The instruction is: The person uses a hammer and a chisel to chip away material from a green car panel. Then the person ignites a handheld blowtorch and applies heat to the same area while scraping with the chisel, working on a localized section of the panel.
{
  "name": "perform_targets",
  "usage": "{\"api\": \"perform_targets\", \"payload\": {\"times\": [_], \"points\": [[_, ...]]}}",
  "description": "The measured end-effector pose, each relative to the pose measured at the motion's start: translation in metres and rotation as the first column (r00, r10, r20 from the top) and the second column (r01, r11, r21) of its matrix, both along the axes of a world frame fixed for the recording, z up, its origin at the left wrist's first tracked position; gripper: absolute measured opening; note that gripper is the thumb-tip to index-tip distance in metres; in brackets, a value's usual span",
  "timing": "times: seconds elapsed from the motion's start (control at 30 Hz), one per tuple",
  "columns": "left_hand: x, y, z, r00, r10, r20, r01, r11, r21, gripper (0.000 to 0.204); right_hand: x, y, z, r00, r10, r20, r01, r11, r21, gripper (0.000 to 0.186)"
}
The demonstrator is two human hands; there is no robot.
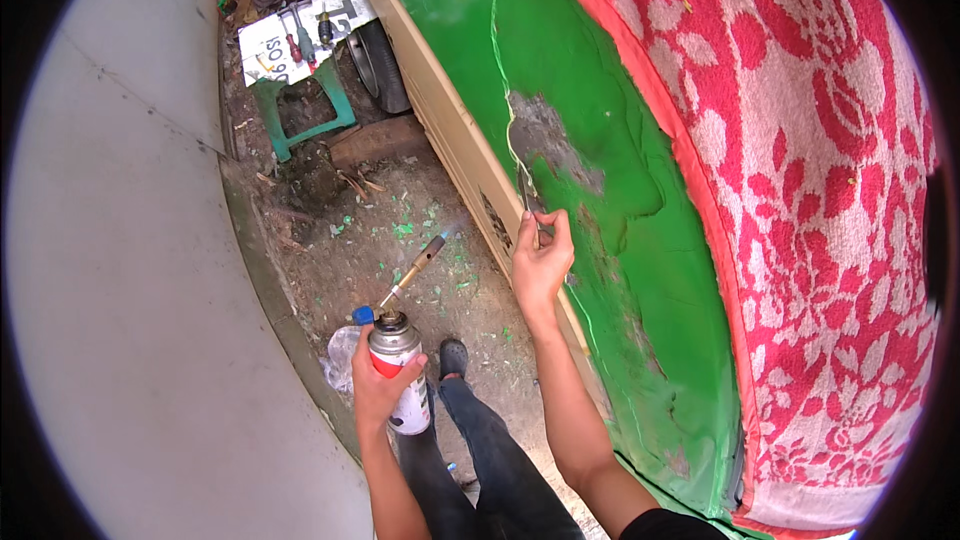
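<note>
My left hand (376,380): half-curled round one gas canister (407,370), at its 2 o'clock; one torch nozzle (425,255) angles from top toward 1 o'clock. Canister opaque, contents hidden. My right hand (541,265): fingers pinched on one thin scraper (527,192), pointing 11 o'clock over green panel (625,155). One red-and-white towel (800,190), 2 o'clock.

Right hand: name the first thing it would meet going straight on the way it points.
The right hand would likely meet the pale paint edge on the green panel, by its tool's tip; depth is unclear.
</note>
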State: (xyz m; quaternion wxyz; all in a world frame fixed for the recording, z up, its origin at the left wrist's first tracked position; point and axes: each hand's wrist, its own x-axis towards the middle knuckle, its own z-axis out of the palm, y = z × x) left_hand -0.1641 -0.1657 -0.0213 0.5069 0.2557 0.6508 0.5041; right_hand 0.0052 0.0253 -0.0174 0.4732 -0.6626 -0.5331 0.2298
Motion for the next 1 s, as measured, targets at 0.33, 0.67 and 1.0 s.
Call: {"api": "perform_targets", "payload": {"times": [0.33,0.67,1.0], "points": [[0.006,0.018,-0.001,0.992,-0.022,0.128,0.019,0.999,0.028,0.062,0.033,-0.043,0.012,0.985,-0.009,-0.173,0.001,0.999,-0.047,0.018],[0.027,0.073,-0.011,0.965,-0.197,0.17,0.184,0.979,0.089,0.056,0.034,-0.063,0.014,0.963,-0.077,-0.257,0.042,0.989,-0.141,0.017],[0.02,0.078,-0.014,0.959,-0.194,0.207,0.181,0.98,0.08,0.052,0.031,-0.079,0.009,0.697,-0.294,-0.654,-0.001,0.912,-0.41,0.025]]}}
